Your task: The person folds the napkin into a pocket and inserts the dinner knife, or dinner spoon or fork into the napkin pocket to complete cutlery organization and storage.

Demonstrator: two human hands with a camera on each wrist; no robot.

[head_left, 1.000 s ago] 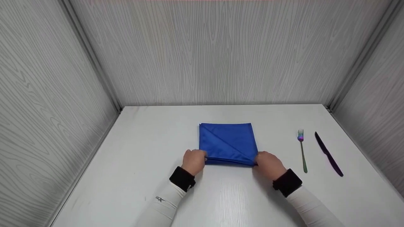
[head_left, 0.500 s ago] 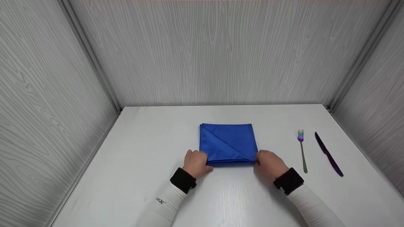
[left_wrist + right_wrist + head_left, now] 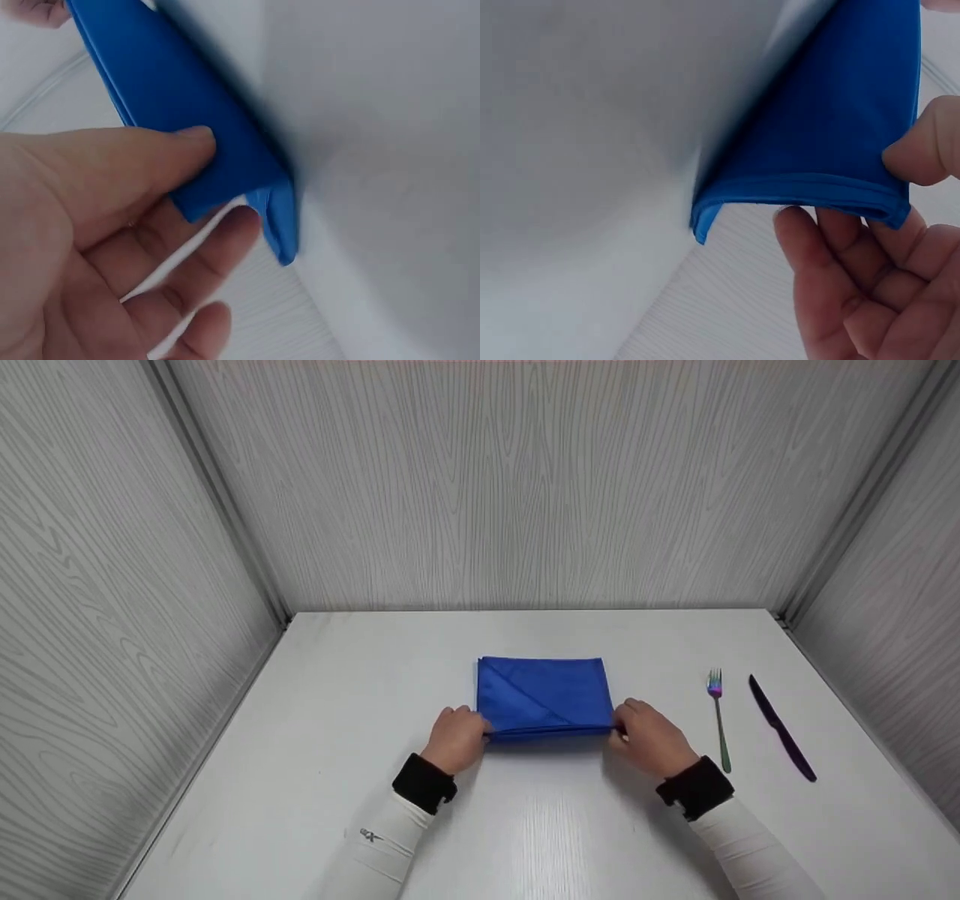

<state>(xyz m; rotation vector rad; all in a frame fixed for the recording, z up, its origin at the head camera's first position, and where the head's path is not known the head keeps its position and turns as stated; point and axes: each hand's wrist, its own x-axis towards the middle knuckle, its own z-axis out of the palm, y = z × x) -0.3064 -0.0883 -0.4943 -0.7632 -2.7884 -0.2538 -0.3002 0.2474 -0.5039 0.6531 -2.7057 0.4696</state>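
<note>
A folded blue cloth (image 3: 547,690) lies on the white table, a diagonal fold line across its upper face. At its near left corner my left hand (image 3: 456,737) pinches the edge; in the left wrist view the thumb presses on the cloth (image 3: 172,90) with fingers behind it. My right hand (image 3: 651,739) pinches the near right corner. The right wrist view shows the layered side of the cloth (image 3: 817,127) between thumb and fingers. The near edge is raised off the table, while the far edge rests on it.
To the right lie a rainbow-coloured fork (image 3: 718,712) and a dark purple knife (image 3: 780,727), side by side on the white table (image 3: 360,682). Grey wood-grain panels (image 3: 480,487) enclose the table at the back and both sides.
The near edge of the cloth has come up and away from the person, so its upper face looks shorter. Both hands have moved slightly up with it. Fork and knife stay put.
</note>
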